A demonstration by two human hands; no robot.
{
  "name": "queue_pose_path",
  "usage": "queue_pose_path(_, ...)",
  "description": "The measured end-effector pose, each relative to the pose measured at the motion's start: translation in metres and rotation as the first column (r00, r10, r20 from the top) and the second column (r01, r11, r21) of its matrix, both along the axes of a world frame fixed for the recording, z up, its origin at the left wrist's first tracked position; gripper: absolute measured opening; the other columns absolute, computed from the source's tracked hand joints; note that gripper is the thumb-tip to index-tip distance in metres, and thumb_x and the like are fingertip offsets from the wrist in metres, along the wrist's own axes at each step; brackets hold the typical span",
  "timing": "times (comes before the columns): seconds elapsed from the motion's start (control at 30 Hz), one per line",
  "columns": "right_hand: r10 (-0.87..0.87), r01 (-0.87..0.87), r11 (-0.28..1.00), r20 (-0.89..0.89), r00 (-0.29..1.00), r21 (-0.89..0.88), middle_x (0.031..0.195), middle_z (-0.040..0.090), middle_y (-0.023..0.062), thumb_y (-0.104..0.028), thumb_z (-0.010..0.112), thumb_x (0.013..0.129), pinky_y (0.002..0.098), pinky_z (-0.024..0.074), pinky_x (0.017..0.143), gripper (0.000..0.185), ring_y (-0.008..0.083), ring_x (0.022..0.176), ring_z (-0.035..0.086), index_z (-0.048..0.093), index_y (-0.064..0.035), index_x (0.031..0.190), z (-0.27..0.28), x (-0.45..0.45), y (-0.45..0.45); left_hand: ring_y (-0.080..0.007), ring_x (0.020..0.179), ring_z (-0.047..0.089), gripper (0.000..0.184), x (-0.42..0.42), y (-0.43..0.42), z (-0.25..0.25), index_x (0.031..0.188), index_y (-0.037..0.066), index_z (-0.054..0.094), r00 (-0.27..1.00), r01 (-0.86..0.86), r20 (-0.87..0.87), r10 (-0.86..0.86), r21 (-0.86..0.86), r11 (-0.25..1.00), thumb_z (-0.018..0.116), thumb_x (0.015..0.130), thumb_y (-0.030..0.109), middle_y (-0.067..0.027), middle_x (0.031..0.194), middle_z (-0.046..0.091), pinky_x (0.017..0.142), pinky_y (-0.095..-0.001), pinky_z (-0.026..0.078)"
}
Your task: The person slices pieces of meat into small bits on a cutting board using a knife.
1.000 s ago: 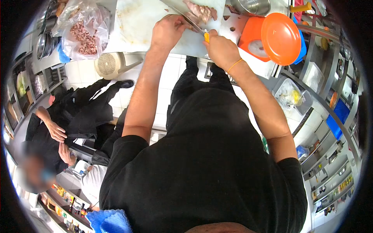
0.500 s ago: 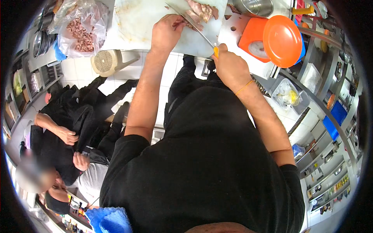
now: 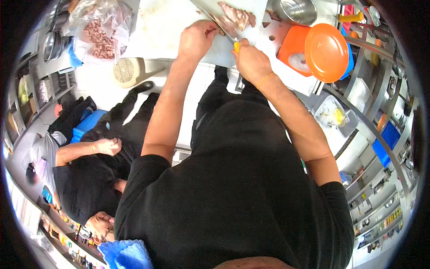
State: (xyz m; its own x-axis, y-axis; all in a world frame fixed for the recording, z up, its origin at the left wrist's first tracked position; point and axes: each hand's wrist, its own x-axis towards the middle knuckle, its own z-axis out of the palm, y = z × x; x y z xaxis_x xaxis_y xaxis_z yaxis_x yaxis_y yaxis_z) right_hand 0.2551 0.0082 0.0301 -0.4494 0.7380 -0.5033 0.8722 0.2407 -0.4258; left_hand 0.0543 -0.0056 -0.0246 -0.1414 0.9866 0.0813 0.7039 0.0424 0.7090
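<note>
My right hand (image 3: 251,62) is wrapped round the yellow handle of a knife (image 3: 222,28), whose blade points up and left across the white cutting board (image 3: 165,28). Beside the blade, my left hand (image 3: 197,39) is closed, its fingertips pinching a small piece of meat against the board. A larger piece of meat (image 3: 237,16) lies just beyond the blade. Left of the board, a clear plastic bag (image 3: 120,32) holds diced meat (image 3: 99,39).
An orange scale (image 3: 291,47) with an orange plate (image 3: 327,53) stands right of the board, near a metal pot (image 3: 298,10). A beige stool (image 3: 126,71) is below the counter. Co-workers (image 3: 89,184) are at the left. Shelves line the right side.
My right hand and the knife have moved left, closer to my left hand. At the left, one co-worker has come nearer and another is farther back.
</note>
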Motion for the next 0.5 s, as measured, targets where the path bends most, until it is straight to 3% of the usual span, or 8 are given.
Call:
queue_pose_path(0.27,-0.012,0.012,1.000,0.001,1.000,-0.004,0.087,0.074,0.0269,-0.030,0.062,0.104,0.0548,0.0582,0.077,0.038,0.0464,0.084,0.074,0.056,0.0050,0.117,0.047,0.036,-0.014,-0.0304,0.089,0.075,0.013,0.012,-0.009,-0.006,0.099,0.006,0.075,0.994,-0.105,-0.006,0.105,0.026,0.994,0.078,0.087,0.009,-0.0100,0.097,0.076,0.081,-0.0407,0.060)
queue_pose_path(0.37,-0.036,0.036,0.998,-0.008,0.999,0.054,0.083,0.072,0.0277,-0.031,0.064,0.103,0.0564,0.0561,0.073,0.039,0.0473,0.081,0.072,0.055,0.0050,0.117,0.054,0.057,-0.020,-0.0310,0.090,0.075,0.019,0.005,-0.009,-0.006,0.105,0.006,0.074,0.997,-0.050,0.061,0.047,0.037,0.998,0.077,0.086,0.007,-0.0102,0.102,0.076,0.082,-0.0408,0.060)
queue_pose_path(0.47,-0.046,0.045,0.993,0.003,0.999,0.108,0.081,0.071,0.0274,-0.033,0.064,0.103,0.0568,0.0561,0.071,0.040,0.0473,0.080,0.072,0.055,0.0043,0.115,0.052,0.081,-0.020,-0.0277,0.108,0.073,0.031,-0.004,-0.003,0.010,0.118,0.006,0.072,0.999,0.012,-0.036,-0.015,-0.081,0.997,0.078,0.087,0.004,-0.0108,0.119,0.073,0.092,-0.0393,0.062)
queue_pose_path(0.5,-0.046,0.044,0.992,0.012,0.999,0.121,0.080,0.072,0.0271,-0.033,0.063,0.103,0.0565,0.0566,0.071,0.040,0.0470,0.080,0.073,0.054,0.0038,0.115,0.050,0.090,-0.020,-0.0280,0.115,0.070,0.035,-0.004,-0.001,0.015,0.122,0.008,0.071,0.991,0.032,-0.126,-0.037,-0.042,0.999,0.077,0.087,0.003,-0.0097,0.125,0.072,0.097,-0.0408,0.059)
